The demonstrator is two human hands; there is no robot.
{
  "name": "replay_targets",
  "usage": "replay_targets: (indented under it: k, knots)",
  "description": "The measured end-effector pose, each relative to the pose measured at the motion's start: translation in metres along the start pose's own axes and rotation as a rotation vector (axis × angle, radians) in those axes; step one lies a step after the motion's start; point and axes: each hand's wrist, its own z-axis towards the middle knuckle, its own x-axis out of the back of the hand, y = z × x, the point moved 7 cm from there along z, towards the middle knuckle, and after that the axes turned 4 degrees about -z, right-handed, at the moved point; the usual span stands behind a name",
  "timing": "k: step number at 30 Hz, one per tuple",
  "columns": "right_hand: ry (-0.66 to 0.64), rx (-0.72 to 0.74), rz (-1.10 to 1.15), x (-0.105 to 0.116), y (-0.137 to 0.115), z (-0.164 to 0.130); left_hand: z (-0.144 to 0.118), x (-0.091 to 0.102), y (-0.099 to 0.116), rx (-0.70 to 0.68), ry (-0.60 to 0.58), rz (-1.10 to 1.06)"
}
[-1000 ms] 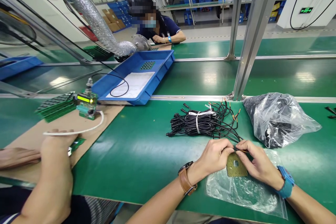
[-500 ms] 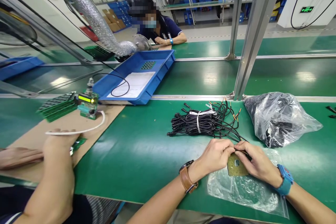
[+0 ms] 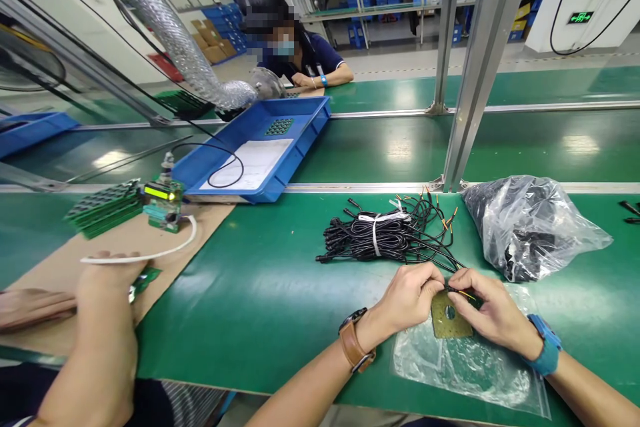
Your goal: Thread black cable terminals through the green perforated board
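Observation:
My left hand and my right hand meet tip to tip, both pinching a thin black cable. The cable's bare yellow-orange wire ends stick out by my right fingers; the pinched stretch is mostly hidden. Just below lies a flat tan square piece with a round hole, on a clear plastic bag. Behind my hands rests a tied bundle of black cables, its loose orange-tipped ends trailing to the right.
A clear bag of black parts sits to the right. At left, a co-worker's arm rests near a small display board and stacked green circuit boards. A blue tray and a metal post stand behind.
The orange wire ends now show beyond my right fingers, where they were hardly visible before. My hands keep nearly the same place; the whole view has shifted slightly.

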Motion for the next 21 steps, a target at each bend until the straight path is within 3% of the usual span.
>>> replay_targets:
  k: [8, 13, 21]
  knots:
    - [0.029, 0.036, -0.004, -0.002, 0.004, 0.000, 0.001, -0.003, -0.001, 0.049, -0.024, -0.010]
    - [0.055, 0.047, -0.022, 0.002, 0.002, 0.001, 0.003, -0.001, 0.004, 0.007, -0.100, 0.018]
    - [0.038, 0.068, -0.060, 0.004, -0.007, 0.003, 0.000, 0.000, 0.007, -0.042, -0.078, 0.049]
